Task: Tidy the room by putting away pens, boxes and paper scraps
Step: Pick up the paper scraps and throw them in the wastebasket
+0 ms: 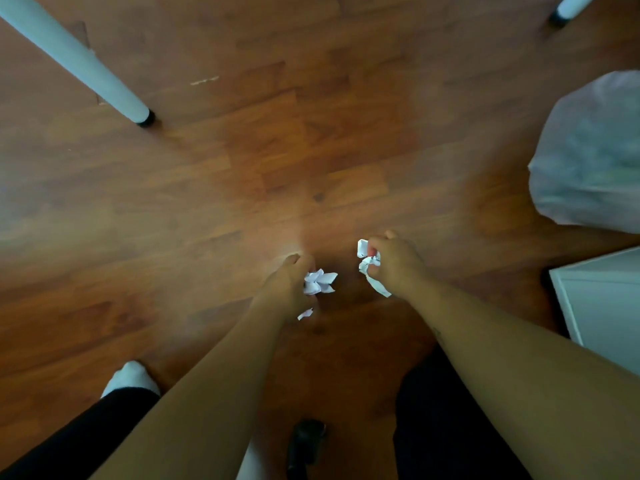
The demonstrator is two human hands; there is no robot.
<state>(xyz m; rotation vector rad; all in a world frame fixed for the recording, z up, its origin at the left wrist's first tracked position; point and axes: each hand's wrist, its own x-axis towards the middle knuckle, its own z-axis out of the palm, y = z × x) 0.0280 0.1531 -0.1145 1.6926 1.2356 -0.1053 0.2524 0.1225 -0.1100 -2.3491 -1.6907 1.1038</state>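
Both bare forearms reach forward and down from the bottom edge, over dark trouser legs and a white sock (131,377) at the lower left. Between the arms, close to the bottom edge, sits a small dark object (306,441), too blurred to identify.

At the end of the left arm, the left hand (289,285) has its grip clenched around a crumpled white paper scrap (318,281), whose folded points stick out to the right of the fingers. A smaller white scrap (305,313) shows just below that hand; whether it lies on the floor or hangs from the hand cannot be told.

Just beside it, the right hand (394,266) holds its own grip closed on a second crumpled paper (367,263) bearing dark marks, with pieces poking out above and below the fingers. The two hands are near each other but apart, low over the reddish-brown wooden floor (242,168).

Further out, a pale plastic bag (592,157) bulges at the right edge, and a white cabinet corner (602,306) stands below it. One white desk leg (79,62) with a black foot slants across the upper left, and another (569,6) shows at the top right.
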